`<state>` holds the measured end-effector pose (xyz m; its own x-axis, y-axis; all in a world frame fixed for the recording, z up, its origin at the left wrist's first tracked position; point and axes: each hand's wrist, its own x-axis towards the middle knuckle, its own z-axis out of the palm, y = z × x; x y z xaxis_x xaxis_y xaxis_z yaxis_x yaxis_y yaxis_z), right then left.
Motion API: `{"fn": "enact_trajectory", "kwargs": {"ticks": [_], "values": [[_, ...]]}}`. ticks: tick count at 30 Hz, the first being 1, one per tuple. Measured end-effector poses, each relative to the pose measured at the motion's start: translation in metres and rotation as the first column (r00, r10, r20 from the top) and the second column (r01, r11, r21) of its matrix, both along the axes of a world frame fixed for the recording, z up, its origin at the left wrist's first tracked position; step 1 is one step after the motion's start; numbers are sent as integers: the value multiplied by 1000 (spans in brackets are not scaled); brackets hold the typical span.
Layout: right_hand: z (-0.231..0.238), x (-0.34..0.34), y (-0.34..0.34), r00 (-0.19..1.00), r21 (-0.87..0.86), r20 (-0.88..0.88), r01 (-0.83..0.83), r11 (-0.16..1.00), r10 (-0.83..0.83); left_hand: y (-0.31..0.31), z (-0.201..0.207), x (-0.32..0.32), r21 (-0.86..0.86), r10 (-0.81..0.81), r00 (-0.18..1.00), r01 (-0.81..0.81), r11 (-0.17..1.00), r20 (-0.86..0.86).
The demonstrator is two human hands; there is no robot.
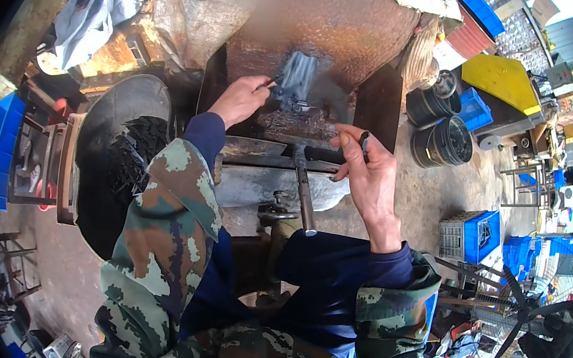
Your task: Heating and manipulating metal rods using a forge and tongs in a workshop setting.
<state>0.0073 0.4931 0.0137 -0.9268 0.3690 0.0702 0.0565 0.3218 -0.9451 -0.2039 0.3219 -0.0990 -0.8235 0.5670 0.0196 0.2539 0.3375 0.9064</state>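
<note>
My left hand (pixel 240 100) is closed, its thumb and fingers pinching a small dark strip (pixel 269 83) at the left of a worn work spot. My right hand (pixel 370 175) is on the right side, fingers bent, with a small dark piece (pixel 364 141) held in it. Between the hands lies a rough, dark metal block (pixel 297 124). A blurred pale bluish patch (pixel 298 73) shows just behind it. Below the block, a metal rod handle (pixel 305 199) points toward me. What each small piece is exactly cannot be made out.
A large black basin (pixel 97 177) with many dark strips (pixel 136 153) stands at my left. Brown sheeting (pixel 320 18) rises behind the work spot. Black buckets (pixel 441 142), a blue-lined crate (pixel 469 234) and a fan (pixel 528 309) are to the right.
</note>
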Motion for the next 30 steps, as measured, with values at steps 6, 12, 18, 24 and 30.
{"fn": "enact_trajectory", "kwargs": {"ticks": [6,12,18,24,30], "values": [[2,5,2,998,157,-9,-54,986,56,0,2,4,-3,-148,983,149,989,113],[-4,5,6,993,265,-65,-80,961,101,0,14,10,-39,-178,965,174,984,-193],[-1,13,9,990,314,-38,-117,942,136,5,39,22,-306,-237,853,97,947,-465],[-7,27,12,953,371,-4,-280,885,303,0,50,24,-287,-87,943,-9,958,-321],[-18,46,4,860,574,64,-447,686,506,-14,46,10,-363,150,962,-227,904,-228]]}}
